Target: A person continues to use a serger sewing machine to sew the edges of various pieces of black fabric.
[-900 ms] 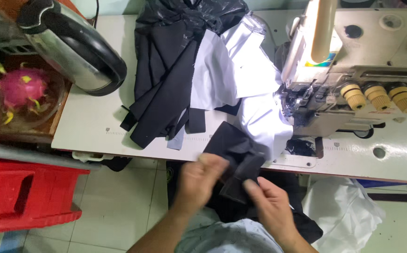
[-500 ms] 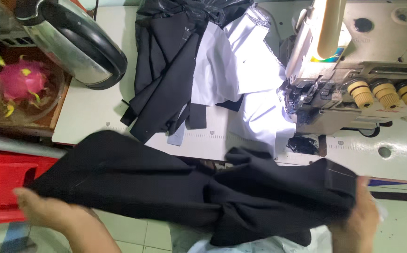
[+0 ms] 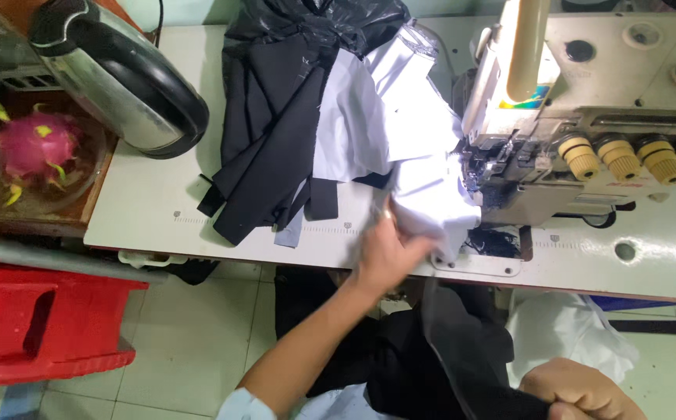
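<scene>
The white sewing table (image 3: 159, 210) carries the work, its front edge marked with a printed ruler scale, presumably for gauging cloth. Bolted at its right end, the cream overlock sewing machine (image 3: 586, 132) sits with its lamp lit over the needle area and four yellow tension knobs (image 3: 637, 155) facing the operator, placed where they can be reached from the seat. A heap of black fabric pieces (image 3: 275, 132) lies left of the machine, stacked within arm's reach and partly overlapped by white lining fabric (image 3: 400, 140) that trails to the presser foot. A stainless electric kettle (image 3: 112, 74) stands at the table's far left corner, clear of the cloth. Below it a red plastic crate (image 3: 34, 327) sits on the tiled floor, and a pink dragon fruit (image 3: 38, 148) rests in a glass bowl on a side surface. The left hand (image 3: 388, 253) is extended to the table edge, fingers closed on the lower fold of the white lining just beside the machine. The right hand (image 3: 579, 393), low at the lap, is clenched around a black garment (image 3: 447, 350) that hangs below the table, kept off the work surface.
</scene>
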